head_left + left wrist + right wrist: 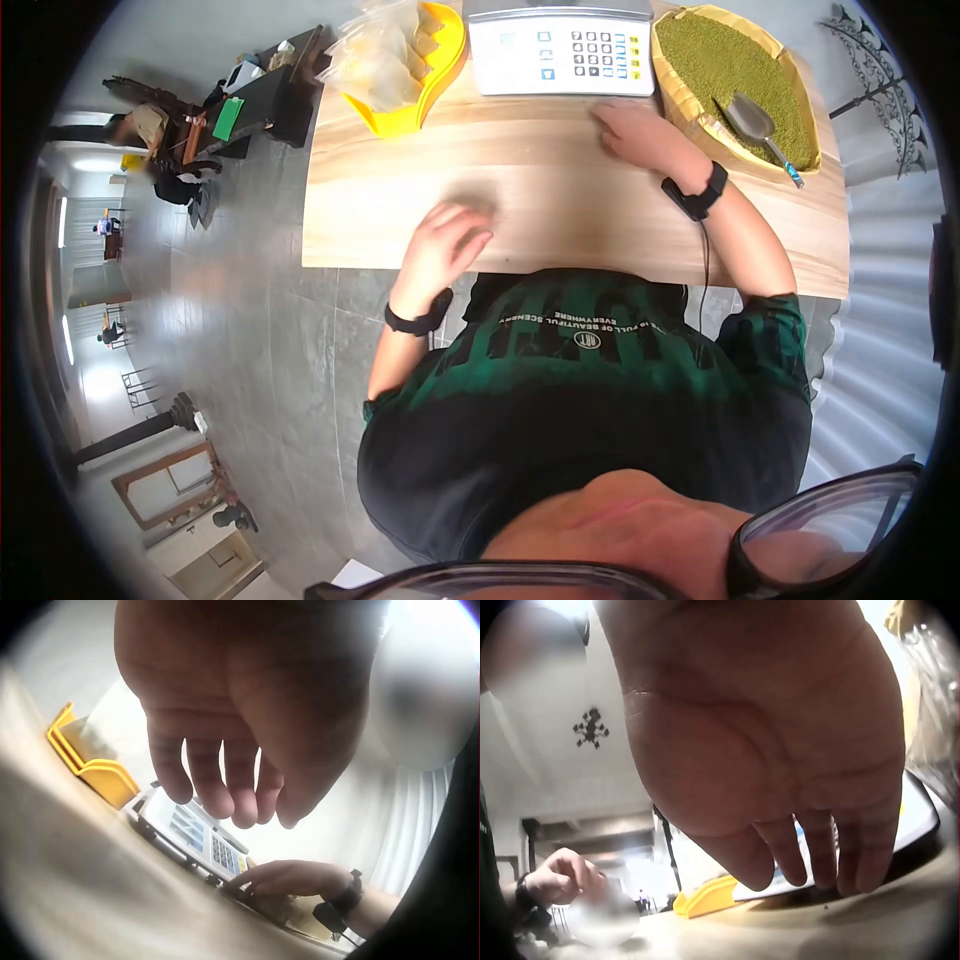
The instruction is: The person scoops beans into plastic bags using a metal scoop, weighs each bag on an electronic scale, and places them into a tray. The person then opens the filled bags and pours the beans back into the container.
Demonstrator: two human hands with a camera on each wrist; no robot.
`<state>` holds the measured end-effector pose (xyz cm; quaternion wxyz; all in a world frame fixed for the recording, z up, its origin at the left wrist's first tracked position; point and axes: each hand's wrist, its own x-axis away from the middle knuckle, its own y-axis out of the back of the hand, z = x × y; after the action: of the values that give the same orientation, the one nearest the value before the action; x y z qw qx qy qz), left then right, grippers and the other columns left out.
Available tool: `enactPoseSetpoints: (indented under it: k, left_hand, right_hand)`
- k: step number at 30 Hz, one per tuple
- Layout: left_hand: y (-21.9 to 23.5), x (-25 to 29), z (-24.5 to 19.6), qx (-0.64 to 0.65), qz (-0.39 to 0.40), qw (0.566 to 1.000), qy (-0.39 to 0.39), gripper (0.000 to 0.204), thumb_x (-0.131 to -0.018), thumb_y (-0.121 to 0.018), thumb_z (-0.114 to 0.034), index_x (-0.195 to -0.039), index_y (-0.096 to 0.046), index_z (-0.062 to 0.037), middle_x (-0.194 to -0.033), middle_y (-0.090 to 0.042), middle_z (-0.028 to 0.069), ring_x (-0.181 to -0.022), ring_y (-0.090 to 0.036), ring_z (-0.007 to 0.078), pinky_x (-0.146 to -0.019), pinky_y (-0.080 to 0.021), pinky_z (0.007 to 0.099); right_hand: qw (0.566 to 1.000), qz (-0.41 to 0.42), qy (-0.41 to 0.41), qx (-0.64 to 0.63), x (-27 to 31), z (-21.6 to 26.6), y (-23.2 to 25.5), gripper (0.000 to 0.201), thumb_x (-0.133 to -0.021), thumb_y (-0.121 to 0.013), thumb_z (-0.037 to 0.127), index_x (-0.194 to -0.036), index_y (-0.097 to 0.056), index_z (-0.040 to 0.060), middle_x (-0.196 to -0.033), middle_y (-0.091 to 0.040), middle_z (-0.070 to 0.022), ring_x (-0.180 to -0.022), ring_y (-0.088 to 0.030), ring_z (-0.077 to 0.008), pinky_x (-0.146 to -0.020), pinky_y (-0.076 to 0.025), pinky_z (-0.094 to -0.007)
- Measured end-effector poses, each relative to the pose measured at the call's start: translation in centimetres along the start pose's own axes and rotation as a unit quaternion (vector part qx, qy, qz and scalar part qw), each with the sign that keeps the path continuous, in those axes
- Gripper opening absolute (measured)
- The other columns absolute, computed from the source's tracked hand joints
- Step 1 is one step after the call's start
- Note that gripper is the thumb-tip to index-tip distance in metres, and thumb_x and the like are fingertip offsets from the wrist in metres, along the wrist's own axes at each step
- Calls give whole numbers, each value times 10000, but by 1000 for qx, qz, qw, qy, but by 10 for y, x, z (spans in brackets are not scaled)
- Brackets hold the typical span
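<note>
In the head view, the left hand [440,245] hovers over the near left part of the wooden table [560,200], its fingers relaxed and holding nothing. The right hand [645,135] is by the front edge of a white scale [560,55] with a keypad; whether its fingertips touch the scale is unclear. Both wrists wear black bands. In the left wrist view the left hand [240,727] has loosely extended fingers, with the scale [195,832] beyond. The right wrist view shows the right palm [772,742] with fingers extended and nothing in them.
A yellow tray [440,80] with clear plastic bags [375,65] stands at the back left. An open bag of green grains [735,70] with a metal scoop [752,118] is at the back right. A cable hangs from the right wristband. Farther left are a dark table and a seated person.
</note>
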<state>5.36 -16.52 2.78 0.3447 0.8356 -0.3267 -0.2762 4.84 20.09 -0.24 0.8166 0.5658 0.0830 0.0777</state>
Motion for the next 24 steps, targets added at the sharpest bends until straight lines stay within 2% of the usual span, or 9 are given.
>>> enactPoseSetpoints:
  k: [1, 3, 6, 9, 13, 15, 17, 21, 24]
  left_hand:
    - [-8, 9, -1, -34, -10, 999, -29, 187, -813, -729, -130, -967, -680, -37, -993, -659, 113, -943, -612, 317, -841, -504, 409]
    - [-17, 19, -5, -69, -27, 995, -59, 221, -803, -733, -125, -1003, -688, -45, -1047, -669, 107, -977, -620, 309, -867, -507, 408]
    - [-24, 28, -10, -71, 6, 993, -94, 296, -806, -713, -120, -1093, -691, -51, -1215, -667, 78, -1142, -606, 285, -968, -493, 394]
    - [-37, 32, 7, -104, 12, 981, -164, 278, -805, -711, -111, -1077, -699, -54, -1182, -685, 59, -1136, -620, 265, -975, -495, 390]
    - [-42, 35, 16, -103, 4, 977, -189, 263, -802, -711, -95, -1063, -705, -59, -1145, -700, 38, -1118, -632, 246, -974, -499, 390]
    - [-43, 36, 17, -101, -4, 973, -206, 260, -810, -708, -93, -1069, -704, -66, -1159, -694, 29, -1128, -628, 239, -971, -501, 400]
    - [-41, 38, 17, -111, -9, 971, -210, 271, -803, -709, -88, -1073, -703, -69, -1170, -688, 24, -1131, -623, 236, -970, -500, 401]
    - [-44, 44, 18, -141, -23, 967, -211, 324, -756, -713, -76, -1080, -697, -75, -1232, -654, 11, -1134, -599, 220, -967, -491, 400]
    - [-45, 57, 23, -180, -10, 963, -200, 378, -729, -677, -94, -1107, -695, -80, -1163, -634, 7, -1066, -583, 205, -958, -482, 398]
  right_hand:
    - [1000, 2, 3, 1, -3, 1, -13, 395, -875, -555, 83, -1254, -559, -26, -1173, -617, -191, -1098, -583, -364, -907, -489, -413]
    - [995, -99, 27, 8, -9, 4, -33, 201, -838, -518, 50, -1008, -589, -32, -1010, -619, -209, -977, -605, -412, -844, -500, -484]
    - [988, -123, 32, 89, -19, 10, -44, 208, -822, -531, 41, -1000, -586, -50, -1009, -612, -215, -922, -613, -395, -813, -513, -460]
    - [985, -72, 30, 157, -18, 21, -43, 196, -807, -534, 33, -969, -583, -65, -975, -600, -217, -897, -610, -349, -785, -526, -410]
    - [969, -123, 92, 194, 8, 43, -52, 181, -809, -531, 21, -962, -596, -51, -915, -602, -177, -874, -604, -300, -745, -535, -359]
    - [966, -107, 85, 220, 20, 55, -54, 166, -797, -555, 29, -933, -621, -37, -897, -609, -153, -851, -609, -277, -741, -537, -335]
    - [947, -60, 86, 302, 30, 64, -53, 130, -762, -592, 42, -859, -660, -10, -870, -617, -135, -859, -615, -255, -714, -549, -319]
    - [944, -56, 77, 316, 46, 74, -50, 95, -727, -617, 49, -787, -683, 17, -841, -633, -126, -843, -631, -245, -681, -559, -314]
    - [947, -39, 76, 309, 49, 72, -47, 87, -710, -621, 46, -768, -683, 24, -821, -648, -126, -822, -647, -252, -651, -565, -325]
